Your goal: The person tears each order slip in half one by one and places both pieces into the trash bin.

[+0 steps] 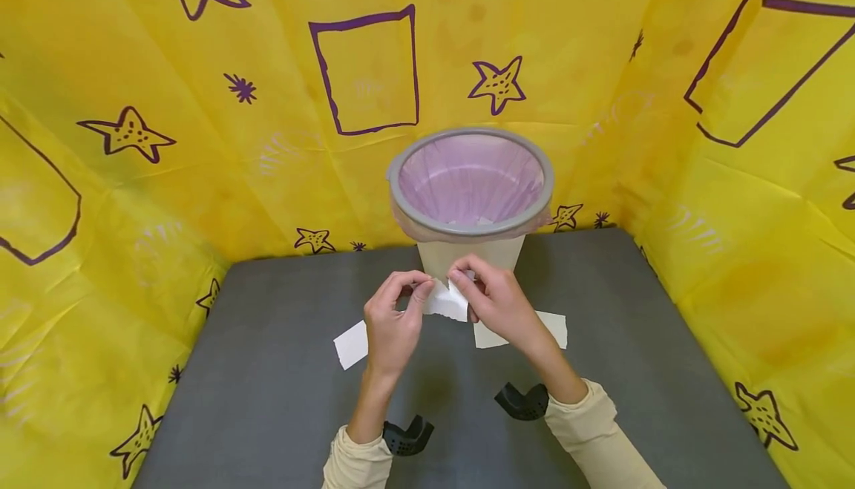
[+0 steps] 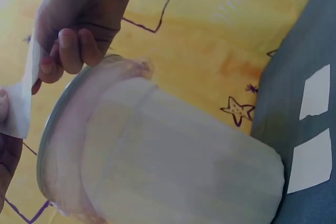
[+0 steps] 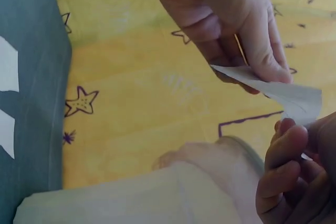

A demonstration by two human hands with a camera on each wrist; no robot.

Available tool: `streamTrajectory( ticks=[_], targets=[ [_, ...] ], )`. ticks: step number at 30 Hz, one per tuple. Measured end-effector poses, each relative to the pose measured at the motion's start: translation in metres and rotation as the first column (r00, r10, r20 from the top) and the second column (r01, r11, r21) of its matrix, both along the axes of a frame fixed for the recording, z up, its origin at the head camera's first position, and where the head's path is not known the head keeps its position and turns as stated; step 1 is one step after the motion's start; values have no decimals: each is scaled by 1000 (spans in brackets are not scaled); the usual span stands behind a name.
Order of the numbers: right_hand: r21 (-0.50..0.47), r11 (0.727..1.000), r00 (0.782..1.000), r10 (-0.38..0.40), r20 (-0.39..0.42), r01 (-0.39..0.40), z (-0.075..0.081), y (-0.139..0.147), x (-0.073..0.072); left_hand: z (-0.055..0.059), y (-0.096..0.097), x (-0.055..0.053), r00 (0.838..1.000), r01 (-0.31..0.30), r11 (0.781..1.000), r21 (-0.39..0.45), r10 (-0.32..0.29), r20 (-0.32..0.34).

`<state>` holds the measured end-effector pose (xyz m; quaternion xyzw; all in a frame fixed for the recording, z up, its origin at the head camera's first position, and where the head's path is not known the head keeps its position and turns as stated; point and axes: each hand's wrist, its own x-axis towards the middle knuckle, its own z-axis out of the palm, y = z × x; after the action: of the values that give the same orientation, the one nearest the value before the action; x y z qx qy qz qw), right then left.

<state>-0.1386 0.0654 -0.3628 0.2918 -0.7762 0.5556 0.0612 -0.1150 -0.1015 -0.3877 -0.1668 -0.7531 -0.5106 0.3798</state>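
A piece of white paper [image 1: 446, 305] is stretched between both hands in the head view, with a V-shaped notch in its upper edge. My left hand [image 1: 394, 320] pinches its left side between thumb and fingertips. On the other side, my right hand [image 1: 496, 297] pinches the paper near the notch. The right wrist view shows the sheet [image 3: 302, 100] bent between the two hands. Just behind them stands a pale bin [image 1: 434, 255] with a grey rim [image 1: 401, 196] and a translucent pinkish liner [image 1: 470, 177]. Small white scraps [image 1: 484, 220] show inside it.
One white paper piece [image 1: 350, 346] lies on the dark grey table [image 1: 280, 400] beside the left hand. More paper [image 1: 552, 326] lies by the right forearm, partly covered. Yellow patterned cloth [image 1: 280, 192] hangs behind and at both sides.
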Motion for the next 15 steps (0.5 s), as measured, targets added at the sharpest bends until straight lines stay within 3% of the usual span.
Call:
streamTrajectory(
  ticks=[2,4,5,7,9,10,13,15],
  targets=[
    [15,1000,1000,-12,-16,13,-1,0,0,0,0,0,1000,19,1000,20,-19,11],
    [29,999,999,-41,-25,42,-3,0,-1,0,-1,2,996,56,988,147,-64,55],
    [30,998,998,-56,-26,57,-4,1,-1,0,-2,4,993,67,969,236,-88,78],
    [23,996,996,-85,-24,86,-5,3,-3,3,-4,9,986,87,908,409,-138,97],
    [9,994,993,-113,-23,113,-6,5,-4,6,-5,12,980,99,853,512,-173,99],
    [2,993,992,-120,-23,120,-5,6,-5,8,-6,13,979,100,854,511,-177,105],
    [11,992,991,-128,-35,129,-5,9,-5,5,-7,13,976,112,911,397,-176,130],
    [36,992,993,-118,-21,119,-9,12,-6,-2,-10,13,963,111,938,328,-183,198]
  ],
)
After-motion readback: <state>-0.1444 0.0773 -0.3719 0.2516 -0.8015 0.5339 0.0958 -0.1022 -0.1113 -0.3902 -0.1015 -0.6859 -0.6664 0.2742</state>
